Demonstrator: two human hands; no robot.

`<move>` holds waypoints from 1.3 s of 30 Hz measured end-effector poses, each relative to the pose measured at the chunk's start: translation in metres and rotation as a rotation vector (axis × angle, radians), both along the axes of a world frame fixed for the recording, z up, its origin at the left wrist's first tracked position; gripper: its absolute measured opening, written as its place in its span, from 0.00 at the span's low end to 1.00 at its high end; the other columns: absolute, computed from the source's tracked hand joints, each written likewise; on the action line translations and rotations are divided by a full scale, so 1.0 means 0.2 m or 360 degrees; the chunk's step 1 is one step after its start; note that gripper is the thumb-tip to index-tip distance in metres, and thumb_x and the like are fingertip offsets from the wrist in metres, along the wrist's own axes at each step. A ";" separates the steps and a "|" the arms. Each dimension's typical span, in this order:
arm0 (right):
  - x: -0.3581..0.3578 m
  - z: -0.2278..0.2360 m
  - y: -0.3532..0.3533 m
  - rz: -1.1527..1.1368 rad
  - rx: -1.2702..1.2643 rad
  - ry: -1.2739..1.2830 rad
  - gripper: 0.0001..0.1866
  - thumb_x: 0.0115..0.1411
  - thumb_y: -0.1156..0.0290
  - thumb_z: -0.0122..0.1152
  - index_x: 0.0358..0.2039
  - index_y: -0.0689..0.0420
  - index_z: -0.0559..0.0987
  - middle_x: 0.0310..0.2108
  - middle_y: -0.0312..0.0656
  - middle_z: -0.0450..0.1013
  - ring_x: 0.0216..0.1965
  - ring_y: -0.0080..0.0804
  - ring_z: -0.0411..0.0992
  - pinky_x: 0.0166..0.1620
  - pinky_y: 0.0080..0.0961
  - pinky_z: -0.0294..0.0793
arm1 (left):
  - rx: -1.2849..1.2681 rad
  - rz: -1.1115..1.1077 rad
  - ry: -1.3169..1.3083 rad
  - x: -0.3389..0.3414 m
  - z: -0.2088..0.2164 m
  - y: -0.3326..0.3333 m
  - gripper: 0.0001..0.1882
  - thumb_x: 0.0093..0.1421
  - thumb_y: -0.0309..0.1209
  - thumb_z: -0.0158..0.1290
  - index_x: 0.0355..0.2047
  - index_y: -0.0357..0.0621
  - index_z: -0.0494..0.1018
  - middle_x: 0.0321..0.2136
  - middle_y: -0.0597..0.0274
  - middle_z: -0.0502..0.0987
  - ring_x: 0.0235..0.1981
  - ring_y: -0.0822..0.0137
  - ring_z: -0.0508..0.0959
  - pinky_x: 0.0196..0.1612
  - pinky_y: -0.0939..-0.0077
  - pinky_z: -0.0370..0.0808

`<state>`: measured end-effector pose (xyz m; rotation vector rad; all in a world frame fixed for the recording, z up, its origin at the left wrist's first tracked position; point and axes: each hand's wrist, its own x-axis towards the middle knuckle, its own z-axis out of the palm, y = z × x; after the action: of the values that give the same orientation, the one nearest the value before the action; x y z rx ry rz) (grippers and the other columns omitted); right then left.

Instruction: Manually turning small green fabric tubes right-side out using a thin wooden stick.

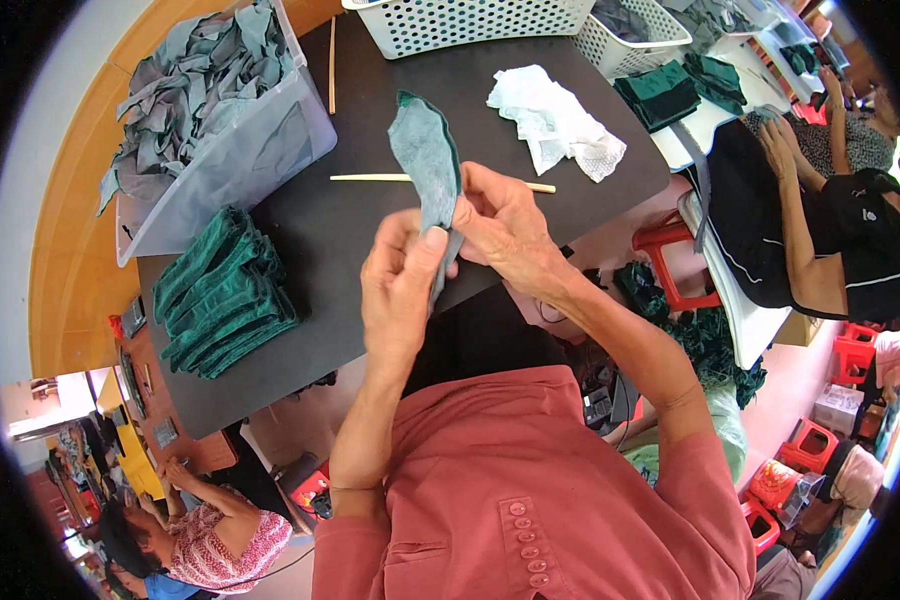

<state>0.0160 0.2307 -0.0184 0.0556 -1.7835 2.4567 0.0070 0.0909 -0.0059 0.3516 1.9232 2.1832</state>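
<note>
Both my hands are raised over the dark table, closed on a narrow strip of sewn fabric [425, 150]. It is grey-green on the side I see, with dark green velvet along its edge. My left hand [395, 285] pinches its lower part under the thumb. My right hand [510, 225] grips its right edge a little higher up. The strip's upper end stands free, curving slightly left. Behind the hands, a pale thin wooden stick [370, 178] lies across the table, partly hidden by the strip and the right hand.
Left lies a stack of green velvet pieces [220, 300], beside a translucent bin [240, 150] of grey fabric pieces. A crumpled white cloth [560, 120] is at right, a white basket [470, 30] at the back. Another stick [332, 65] lies near the bin. People work at both sides.
</note>
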 end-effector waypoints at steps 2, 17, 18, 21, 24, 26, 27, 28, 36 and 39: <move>0.00 0.00 -0.01 -0.0050 -0.0033 -0.0163 0.13 0.61 0.66 0.58 0.33 0.63 0.68 0.24 0.36 0.69 0.24 0.16 0.69 0.21 0.16 0.69 | 0.0146 -0.0437 -0.0400 -0.01 0.01 -0.05 0.08 0.60 0.30 0.54 0.36 0.38 0.71 0.27 0.67 0.74 0.30 0.78 0.71 0.37 0.84 0.67; -0.07 -0.04 0.09 -0.0575 0.1797 0.1157 0.24 0.43 0.82 0.61 0.44 0.56 0.73 0.27 0.35 0.71 0.21 0.24 0.70 0.23 0.19 0.70 | -0.0472 -0.0294 0.0643 0.03 -0.06 0.01 0.16 0.59 0.25 0.52 0.19 0.35 0.60 0.15 0.59 0.58 0.17 0.67 0.57 0.21 0.72 0.58; -0.07 -0.03 0.07 -0.0389 0.1265 0.0743 0.21 0.48 0.82 0.59 0.44 0.56 0.73 0.28 0.33 0.72 0.22 0.20 0.69 0.26 0.16 0.69 | -0.0474 -0.0301 0.0645 0.03 -0.05 0.01 0.16 0.59 0.25 0.52 0.19 0.35 0.60 0.15 0.59 0.58 0.17 0.67 0.57 0.21 0.72 0.58; -0.09 -0.02 -0.02 -0.0125 0.0197 0.0186 0.16 0.53 0.83 0.54 0.43 0.57 0.74 0.25 0.32 0.71 0.23 0.12 0.66 0.26 0.13 0.66 | -0.0376 -0.0363 0.0329 0.05 0.00 0.03 0.16 0.61 0.27 0.51 0.20 0.35 0.60 0.15 0.61 0.58 0.18 0.70 0.56 0.21 0.74 0.58; -0.10 -0.05 -0.01 0.0032 -0.0257 0.0019 0.16 0.54 0.86 0.50 0.43 0.57 0.74 0.24 0.34 0.72 0.21 0.11 0.64 0.24 0.13 0.64 | -0.0398 -0.0398 0.0453 0.05 0.04 0.04 0.15 0.61 0.27 0.52 0.21 0.34 0.60 0.15 0.59 0.59 0.17 0.68 0.57 0.21 0.73 0.58; -0.13 -0.03 -0.01 -0.0289 0.0401 0.0508 0.17 0.54 0.86 0.48 0.42 0.55 0.75 0.22 0.34 0.70 0.19 0.13 0.64 0.22 0.15 0.65 | -0.0523 -0.0394 0.0716 0.03 0.03 0.03 0.15 0.61 0.27 0.52 0.20 0.34 0.61 0.15 0.58 0.59 0.17 0.66 0.57 0.21 0.72 0.58; -0.13 0.00 0.06 -0.0384 0.0966 0.0750 0.19 0.51 0.83 0.53 0.43 0.51 0.75 0.23 0.38 0.71 0.18 0.22 0.68 0.22 0.18 0.68 | -0.0522 -0.0395 0.0714 0.03 0.02 0.05 0.15 0.61 0.27 0.52 0.20 0.34 0.61 0.15 0.58 0.59 0.17 0.66 0.57 0.21 0.72 0.58; -0.14 -0.01 0.07 -0.0382 0.0963 0.0746 0.19 0.51 0.83 0.53 0.43 0.51 0.75 0.23 0.38 0.71 0.18 0.22 0.68 0.22 0.18 0.68 | -0.0548 -0.0394 0.0799 0.04 0.01 0.06 0.16 0.60 0.27 0.52 0.20 0.34 0.60 0.15 0.57 0.59 0.17 0.64 0.57 0.21 0.72 0.59; -0.13 -0.04 0.05 -0.0661 0.1191 0.0871 0.24 0.45 0.83 0.63 0.45 0.56 0.73 0.30 0.41 0.72 0.23 0.26 0.69 0.27 0.20 0.70 | -0.0640 -0.0400 0.0222 0.03 0.01 -0.02 0.14 0.62 0.29 0.49 0.22 0.33 0.64 0.17 0.61 0.66 0.20 0.73 0.65 0.23 0.74 0.62; -0.13 -0.06 0.03 -0.0742 0.1186 0.1012 0.24 0.45 0.83 0.64 0.45 0.58 0.73 0.32 0.41 0.72 0.24 0.25 0.68 0.28 0.20 0.70 | -0.0308 -0.0087 0.0421 -0.06 0.00 -0.01 0.14 0.63 0.31 0.47 0.23 0.35 0.67 0.17 0.66 0.68 0.22 0.77 0.66 0.24 0.79 0.63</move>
<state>-0.0107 0.2364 -0.0297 0.3767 -1.9698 1.1835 -0.0053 0.0893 -0.0064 0.6788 2.2106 1.9773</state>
